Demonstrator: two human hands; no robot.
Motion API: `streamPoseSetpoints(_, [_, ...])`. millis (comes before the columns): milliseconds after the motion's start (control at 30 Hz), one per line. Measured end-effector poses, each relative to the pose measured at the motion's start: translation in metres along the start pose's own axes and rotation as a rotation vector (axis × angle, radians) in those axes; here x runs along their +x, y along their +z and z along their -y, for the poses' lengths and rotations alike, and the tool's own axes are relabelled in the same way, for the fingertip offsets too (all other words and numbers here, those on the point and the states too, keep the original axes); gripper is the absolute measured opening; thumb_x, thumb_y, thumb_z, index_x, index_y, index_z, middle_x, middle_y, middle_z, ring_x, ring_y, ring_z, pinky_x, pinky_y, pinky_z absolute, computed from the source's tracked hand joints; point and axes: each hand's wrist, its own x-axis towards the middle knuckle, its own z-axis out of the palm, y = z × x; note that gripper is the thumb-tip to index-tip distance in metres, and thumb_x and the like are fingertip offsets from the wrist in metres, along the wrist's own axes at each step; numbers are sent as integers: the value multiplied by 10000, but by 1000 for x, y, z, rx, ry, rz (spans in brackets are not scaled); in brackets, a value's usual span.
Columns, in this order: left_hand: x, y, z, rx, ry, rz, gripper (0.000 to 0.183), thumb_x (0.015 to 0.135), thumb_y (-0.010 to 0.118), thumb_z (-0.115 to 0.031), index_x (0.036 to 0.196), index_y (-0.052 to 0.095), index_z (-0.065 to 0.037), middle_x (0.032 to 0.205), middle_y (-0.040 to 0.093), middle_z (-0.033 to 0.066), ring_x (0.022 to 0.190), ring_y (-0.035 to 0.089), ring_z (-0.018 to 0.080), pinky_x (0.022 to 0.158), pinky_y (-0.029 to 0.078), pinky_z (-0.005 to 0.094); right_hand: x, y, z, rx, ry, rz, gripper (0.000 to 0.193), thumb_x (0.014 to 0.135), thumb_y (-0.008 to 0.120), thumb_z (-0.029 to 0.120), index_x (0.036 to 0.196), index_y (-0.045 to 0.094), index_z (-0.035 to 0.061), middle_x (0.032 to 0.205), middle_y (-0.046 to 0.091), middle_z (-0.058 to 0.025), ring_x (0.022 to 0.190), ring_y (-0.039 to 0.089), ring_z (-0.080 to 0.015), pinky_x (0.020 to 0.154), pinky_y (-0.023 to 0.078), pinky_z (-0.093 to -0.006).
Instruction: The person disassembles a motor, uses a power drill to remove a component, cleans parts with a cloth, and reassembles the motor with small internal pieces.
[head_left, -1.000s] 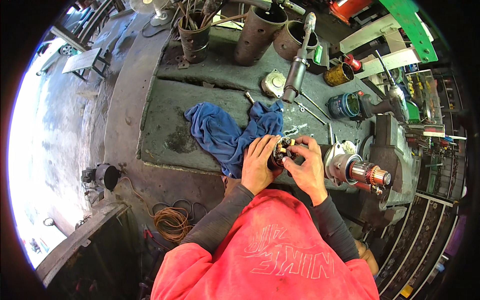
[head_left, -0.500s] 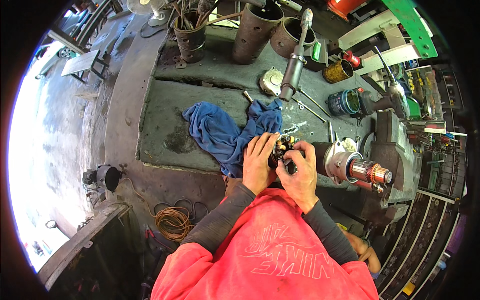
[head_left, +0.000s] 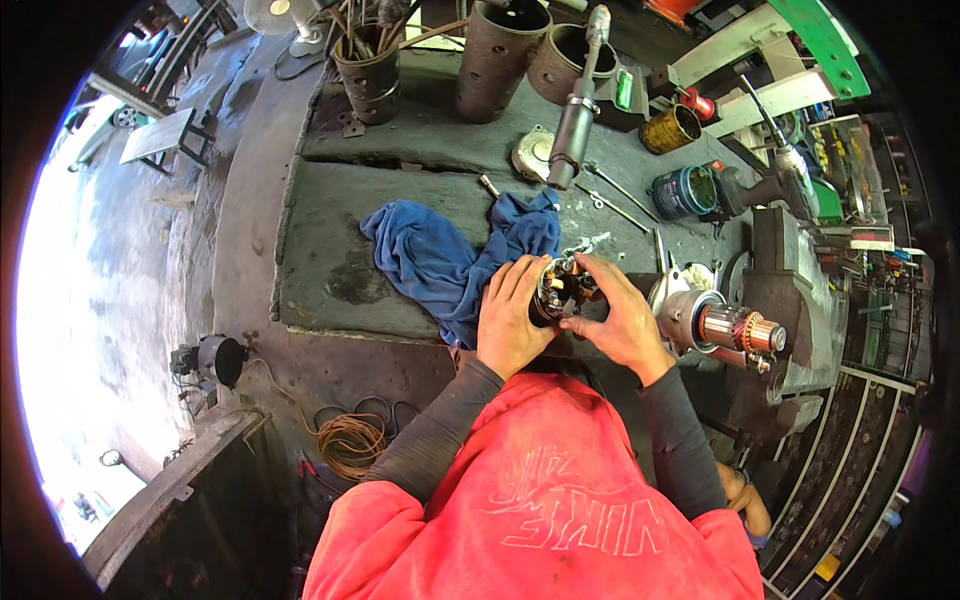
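A round, dark motor brush holder (head_left: 562, 292), with cream and coppery bits round its open middle, is between my two hands over the bench's front edge. My left hand (head_left: 510, 318) wraps round its left side. On the other side, the thumb and fingers of my right hand (head_left: 624, 318) curve about its rim, gripping it. A crumpled blue cloth (head_left: 425, 255) lies against the left fingers. To the right of my right hand, a copper-wound armature (head_left: 740, 328) sticks out of a metal housing (head_left: 685, 312).
The dark workbench (head_left: 340, 250) bears a long cylindrical tool (head_left: 574, 135), a round metal cover (head_left: 533, 155), thin rods (head_left: 625, 212) and a blue tin (head_left: 684, 192). Tall rusty cans (head_left: 500, 65) stand at the back. A vise (head_left: 785, 265) is at the right. Coiled cable (head_left: 350, 447) lies on the floor.
My right hand has gone from pinching at the middle of the brush holder to spreading round its right side. The brush holder's open middle now shows. My left hand stays on it.
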Motion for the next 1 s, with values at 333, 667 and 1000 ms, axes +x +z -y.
streamPoseSetpoints(333, [2,2,6,12,28,8,907,613,929,-128,1457,600,-79,1430,625,175,1338,590,405,1144,488,477,12,3,-5,-117,-116,66,870,767,885,227,1528,521,15,1492,590,-230,1370,581,-428,1155,494,-455])
streamPoseSetpoints(667, [0,-3,4,-2,-2,35,909,617,949,-167,1456,608,-89,1443,625,170,1341,606,389,1135,501,459,19,-9,-4,-156,-150,132,811,756,882,204,1479,577,-2,1489,587,-233,1357,576,-429,1161,486,-459])
streamPoseSetpoints(1000, [7,-7,-4,17,-29,45,882,636,950,-166,1441,602,-74,1433,630,182,1332,623,384,1102,536,453,8,-1,-1,149,-8,50,888,742,919,137,1535,530,45,1437,550,-196,1311,596,-392,1079,534,-426])
